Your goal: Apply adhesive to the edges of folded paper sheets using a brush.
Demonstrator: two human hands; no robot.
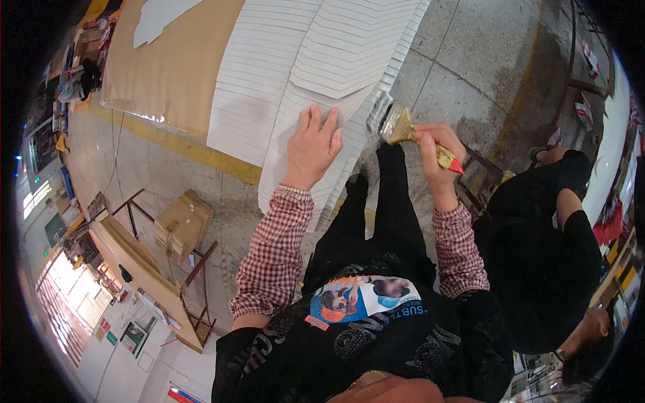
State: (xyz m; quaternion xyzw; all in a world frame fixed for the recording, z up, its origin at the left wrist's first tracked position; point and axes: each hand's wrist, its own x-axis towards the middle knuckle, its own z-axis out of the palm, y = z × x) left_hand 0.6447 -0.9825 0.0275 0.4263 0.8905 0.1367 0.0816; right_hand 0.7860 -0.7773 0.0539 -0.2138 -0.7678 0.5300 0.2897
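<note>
A: What are the hands on?

B: The right hand (437, 151) is closed round the yellow wooden handle of a wide flat paintbrush (403, 129), bristles at the sheets' edge. The left hand (313, 144) lies open, palm down, holding nothing, on the fanned stack of white paper sheets (295, 74).

A: How would they handle?

B: Probably light and floppy, sliding easily; press flat. The brush is stiff; grip mid-handle.
</note>
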